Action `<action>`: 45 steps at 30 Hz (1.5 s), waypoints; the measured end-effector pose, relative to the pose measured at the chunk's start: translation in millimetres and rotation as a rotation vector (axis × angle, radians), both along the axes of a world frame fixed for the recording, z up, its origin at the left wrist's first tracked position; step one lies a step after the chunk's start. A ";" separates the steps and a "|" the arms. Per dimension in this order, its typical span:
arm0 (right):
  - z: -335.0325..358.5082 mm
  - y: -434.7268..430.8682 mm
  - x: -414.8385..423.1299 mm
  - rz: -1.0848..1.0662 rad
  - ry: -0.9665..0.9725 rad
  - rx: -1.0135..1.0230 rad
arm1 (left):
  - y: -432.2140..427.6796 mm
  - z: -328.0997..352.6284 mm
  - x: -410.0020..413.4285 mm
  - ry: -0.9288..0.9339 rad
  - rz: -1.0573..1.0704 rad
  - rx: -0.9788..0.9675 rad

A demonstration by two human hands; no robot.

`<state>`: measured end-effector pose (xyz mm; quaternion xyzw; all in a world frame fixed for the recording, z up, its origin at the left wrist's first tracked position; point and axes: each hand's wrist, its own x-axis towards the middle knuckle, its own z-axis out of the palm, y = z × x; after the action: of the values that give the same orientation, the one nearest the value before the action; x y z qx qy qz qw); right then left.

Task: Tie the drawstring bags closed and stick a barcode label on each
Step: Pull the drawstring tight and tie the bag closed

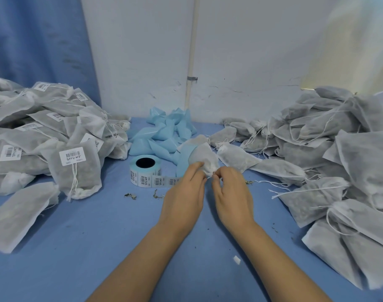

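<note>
A white drawstring bag [202, 155] lies at the table's centre with its gathered neck pointing toward me. My left hand [185, 192] pinches the neck from the left. My right hand [231, 194] pinches the thin string at the neck from the right, fingers curled. Just left of the hands stands a roll of barcode labels [145, 171], its printed strip trailing toward my left hand. A pile of labelled bags [44, 136] fills the left side. A heap of bags without labels [330, 149] fills the right.
Crumpled blue label backing [164, 134] lies behind the roll against the white wall. Small dried herb bits [130, 195] and a white paper scrap [236, 259] dot the blue table cover [99, 236]. A blue curtain [38, 40] hangs at the back left.
</note>
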<state>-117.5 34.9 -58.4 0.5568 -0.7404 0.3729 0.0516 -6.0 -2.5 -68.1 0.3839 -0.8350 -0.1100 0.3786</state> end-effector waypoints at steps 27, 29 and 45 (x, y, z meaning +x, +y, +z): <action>-5.1 -0.3 6.5 0.119 -0.674 -0.463 | -5.0 -7.7 -1.1 0.238 -0.262 0.222; -4.1 -1.3 5.0 0.102 -0.806 -0.470 | -4.9 -6.4 -0.7 0.248 -0.255 0.242; -6.2 0.6 5.8 0.202 -0.516 -0.335 | -4.6 -0.8 2.9 0.509 -0.111 0.281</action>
<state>-111.8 35.5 -64.6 0.4983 -0.5984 0.6217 -0.0841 -3.1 -7.1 -68.9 0.3464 -0.7096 -0.3378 0.5122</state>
